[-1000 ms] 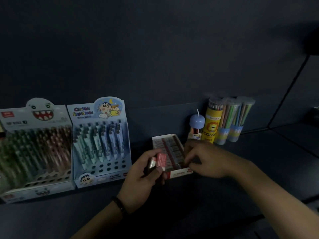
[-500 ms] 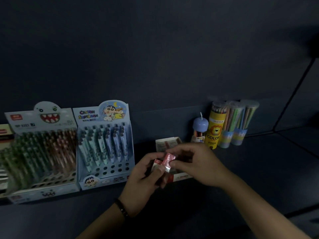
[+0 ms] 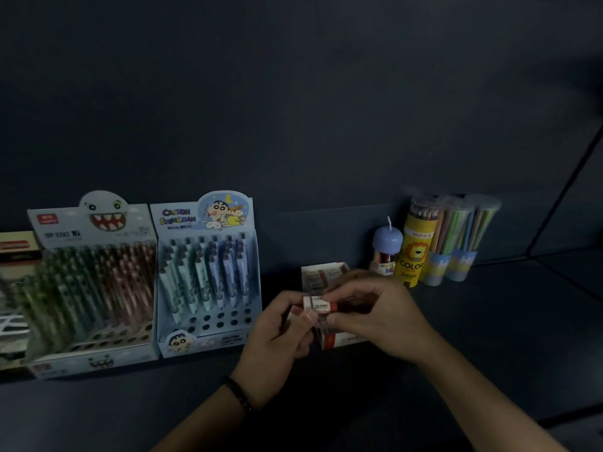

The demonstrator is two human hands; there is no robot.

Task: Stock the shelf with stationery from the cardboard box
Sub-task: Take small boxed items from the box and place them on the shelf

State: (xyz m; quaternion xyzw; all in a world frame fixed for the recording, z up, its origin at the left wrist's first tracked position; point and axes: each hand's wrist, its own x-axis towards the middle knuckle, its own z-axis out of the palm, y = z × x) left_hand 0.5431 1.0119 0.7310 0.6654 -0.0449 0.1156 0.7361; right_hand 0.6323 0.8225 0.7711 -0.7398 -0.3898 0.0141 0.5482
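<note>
1. The eraser (image 3: 321, 305), a small white block with a red band, is held up in the air between both hands, just in front of the open eraser tray (image 3: 321, 272) and not yet laid in it.
2. The left hand (image 3: 277, 340) has its fingers curled under the eraser with the thumb on top. It may be cupping something more beneath, but the light is too dim to tell.
3. The right hand (image 3: 378, 321) pinches the other end of the eraser between thumb and fingertips.
4. The tray stands on the shelf (image 3: 489, 337) with rows of erasers showing at its back. The hands hide the rest, so I cannot tell how full it is.
5. Judged from this, stocking looks well along: several displays are already in place, and the step in hand is likely topping up the tray.
6. What is left cannot be judged, since the cardboard box is out of view.
7. Count, working outward:
   - one eraser in hand, one tray;
   - two pen displays to the left, the cartoon pen display (image 3: 208, 275) and the monster pen display (image 3: 91, 288), both with empty holes in the front rows;
   - part of one more box (image 3: 16, 252) at the left edge;
   - four tubes on the right: one short blue-capped tube (image 3: 387, 243), one yellow tube (image 3: 416, 252) and two clear tubes (image 3: 452, 243) (image 3: 478, 236).
8. One dark bracelet (image 3: 238, 394) sits on the left wrist.
</note>
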